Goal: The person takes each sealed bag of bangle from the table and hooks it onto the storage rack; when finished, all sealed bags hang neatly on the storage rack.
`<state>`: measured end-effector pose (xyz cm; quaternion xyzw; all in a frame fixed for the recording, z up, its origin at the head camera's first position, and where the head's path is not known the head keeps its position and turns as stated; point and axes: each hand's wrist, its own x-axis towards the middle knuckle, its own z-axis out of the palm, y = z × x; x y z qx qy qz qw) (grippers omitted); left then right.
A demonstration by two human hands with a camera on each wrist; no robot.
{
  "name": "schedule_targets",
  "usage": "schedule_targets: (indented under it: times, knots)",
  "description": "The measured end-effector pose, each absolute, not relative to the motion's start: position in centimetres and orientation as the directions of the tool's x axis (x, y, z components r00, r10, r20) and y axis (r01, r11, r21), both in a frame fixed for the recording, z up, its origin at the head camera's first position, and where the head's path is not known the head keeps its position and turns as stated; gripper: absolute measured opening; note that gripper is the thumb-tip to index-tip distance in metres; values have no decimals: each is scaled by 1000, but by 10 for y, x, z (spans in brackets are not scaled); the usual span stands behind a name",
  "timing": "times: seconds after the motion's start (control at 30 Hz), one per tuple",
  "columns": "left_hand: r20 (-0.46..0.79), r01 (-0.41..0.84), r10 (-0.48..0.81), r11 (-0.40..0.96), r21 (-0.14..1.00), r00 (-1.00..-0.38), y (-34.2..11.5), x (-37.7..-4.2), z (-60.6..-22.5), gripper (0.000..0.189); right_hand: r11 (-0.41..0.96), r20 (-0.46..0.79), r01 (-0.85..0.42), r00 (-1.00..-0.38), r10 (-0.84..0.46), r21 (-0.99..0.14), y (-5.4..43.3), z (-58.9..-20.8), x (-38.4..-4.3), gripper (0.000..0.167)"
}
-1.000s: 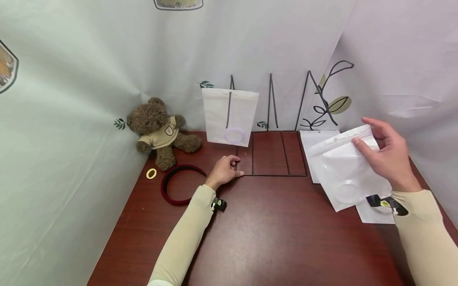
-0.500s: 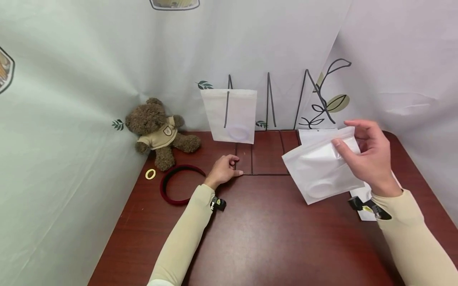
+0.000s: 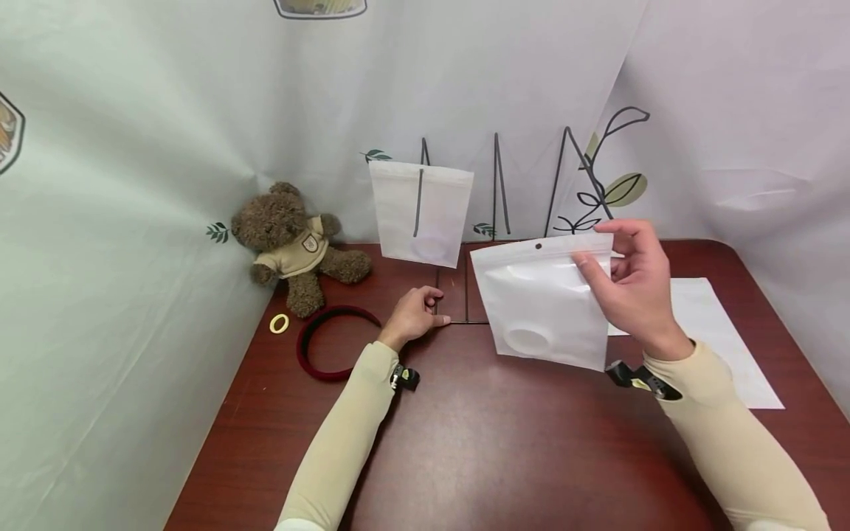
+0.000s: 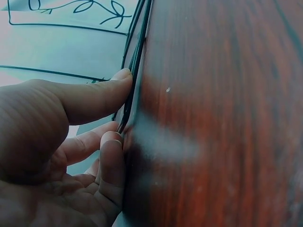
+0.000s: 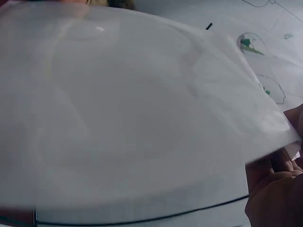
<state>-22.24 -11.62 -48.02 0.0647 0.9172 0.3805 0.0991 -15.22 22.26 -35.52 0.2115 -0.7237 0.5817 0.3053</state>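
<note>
A black wire display rack (image 3: 467, 289) with three upright hooks stands at the back of the table. My left hand (image 3: 413, 316) pinches its front left corner; in the left wrist view the thumb and fingertips close on the rack's wire (image 4: 135, 75). From the left hook hangs a white zip bag (image 3: 401, 210) with a faint purplish ring inside. My right hand (image 3: 634, 287) grips another white zip bag (image 3: 554, 295) by its upper right side, between thumb and fingers. That bag has a punched hole at its top and a round bulge low down. It fills most of the right wrist view.
Flat white bags (image 3: 720, 343) lie on the right of the table, partly behind my right arm. A brown teddy bear (image 3: 292, 247) leans in the back left corner. Near it lie a yellow ring (image 3: 280, 323) and a dark red headband (image 3: 307, 354). Fabric walls surround the table.
My right hand has carried its zip bag leftward, from over the flat bags to in front of the rack, turning it more upright. The left hand stays at the rack corner.
</note>
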Motion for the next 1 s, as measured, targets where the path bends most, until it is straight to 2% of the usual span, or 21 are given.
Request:
schedule_targets:
  times: [0.27, 0.53, 0.7, 1.0]
  knots:
    - [-137, 40, 192, 705, 709, -972, -116, -223, -480, 53, 166, 700, -685, -713, 46, -709, 197, -351, -159, 41]
    - [-136, 35, 188, 697, 716, -973, -116, -222, -480, 53, 132, 676, -665, -733, 69, -735, 184, -352, -170, 37]
    - [-130, 35, 184, 693, 720, -974, -116, -222, -480, 53, 157, 668, -653, -741, 72, -741, 180, -354, -175, 36]
    - [-142, 30, 192, 689, 724, -971, -116, -222, -480, 54, 191, 694, -670, -712, 109, -718, 176, -353, -198, 31]
